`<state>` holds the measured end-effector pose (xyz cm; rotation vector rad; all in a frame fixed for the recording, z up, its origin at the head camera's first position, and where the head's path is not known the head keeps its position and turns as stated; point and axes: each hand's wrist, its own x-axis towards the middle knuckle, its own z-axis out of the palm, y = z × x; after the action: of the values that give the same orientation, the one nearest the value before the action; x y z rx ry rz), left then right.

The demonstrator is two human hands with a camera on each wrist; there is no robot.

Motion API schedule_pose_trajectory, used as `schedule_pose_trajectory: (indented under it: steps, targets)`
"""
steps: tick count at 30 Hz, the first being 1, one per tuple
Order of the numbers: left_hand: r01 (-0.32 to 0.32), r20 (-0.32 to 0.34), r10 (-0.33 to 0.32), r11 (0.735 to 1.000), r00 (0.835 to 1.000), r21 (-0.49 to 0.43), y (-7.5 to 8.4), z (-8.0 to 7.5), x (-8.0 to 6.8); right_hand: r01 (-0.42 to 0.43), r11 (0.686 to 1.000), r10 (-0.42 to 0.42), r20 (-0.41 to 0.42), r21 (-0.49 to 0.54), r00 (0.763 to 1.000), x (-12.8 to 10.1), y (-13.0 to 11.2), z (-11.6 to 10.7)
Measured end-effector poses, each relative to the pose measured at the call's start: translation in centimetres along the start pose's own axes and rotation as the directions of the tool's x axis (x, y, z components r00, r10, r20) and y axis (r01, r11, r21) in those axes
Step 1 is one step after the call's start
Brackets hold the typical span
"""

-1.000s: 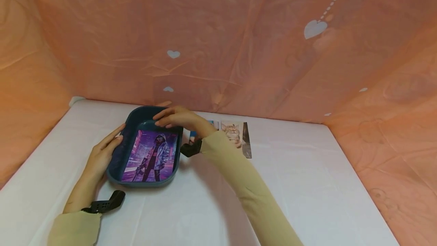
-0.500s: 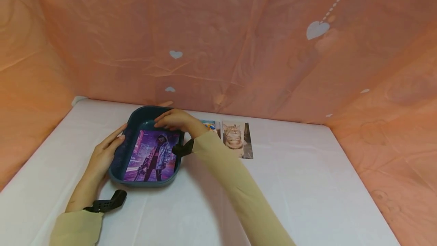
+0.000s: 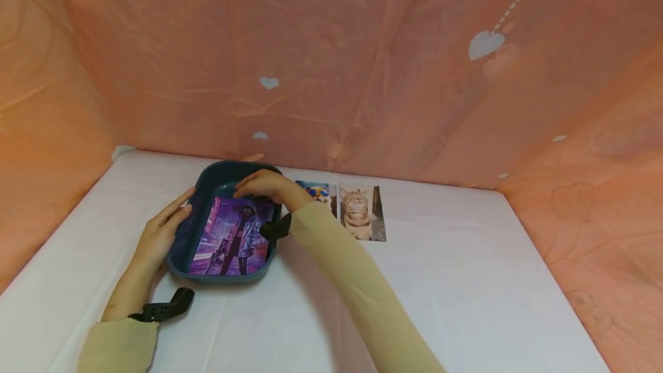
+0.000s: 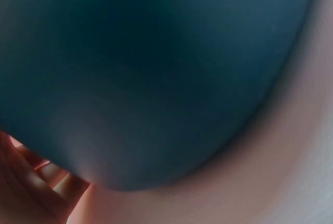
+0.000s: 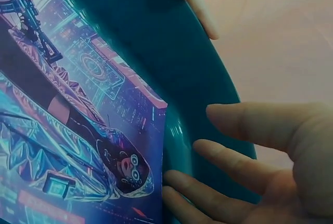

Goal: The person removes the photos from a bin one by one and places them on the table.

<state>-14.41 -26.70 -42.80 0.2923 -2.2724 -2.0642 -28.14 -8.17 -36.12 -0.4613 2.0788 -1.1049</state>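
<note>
A dark teal tray [image 3: 224, 277] sits on the white table, with a purple picture card [image 3: 232, 238] of a hooded figure lying flat inside. My left hand [image 3: 164, 228] rests with straight fingers against the tray's left wall; in the left wrist view that tray wall [image 4: 156, 67] fills the frame above my fingers [image 4: 36, 182]. My right hand [image 3: 261, 184] hovers over the tray's far right corner. In the right wrist view its fingers [image 5: 234, 156] are spread and relaxed at the card's [image 5: 78, 130] top edge, beside the tray wall [image 5: 156, 47].
Two photos lie flat just right of the tray: a dog in goggles [image 3: 317, 191] and a cat [image 3: 361, 212]. Pink heart-print cloth [image 3: 362, 73] walls the table at the back and both sides. The white tabletop [image 3: 425, 304] stretches to the right and front.
My right forearm has drawn left toward the tray, uncovering the dog and cat photos. Both hands stay at the tray and the card lies where it was.
</note>
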Motion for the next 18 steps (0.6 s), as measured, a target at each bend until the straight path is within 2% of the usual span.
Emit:
schedule_pose_trajectory:
  steps: [5, 13, 18]
  targets:
    - [0.006, -0.010, -0.006, 1.000, 1.000, 0.007, 0.05, -0.02, 0.02, 0.015, 1.000, -0.016, 0.016, 0.020, 1.000, 0.13, 0.06, 0.11]
    - [0.003, -0.006, -0.003, 1.000, 1.000, 0.005, -0.01, -0.01, 0.01, 0.017, 1.000, -0.017, 0.000, -0.019, 1.000, 0.18, 0.34, -0.14]
    - [0.007, -0.006, -0.007, 1.000, 1.000, 0.002, -0.06, 0.01, 0.05, 0.034, 0.999, -0.034, -0.006, -0.008, 0.999, 0.15, 0.46, -0.25]
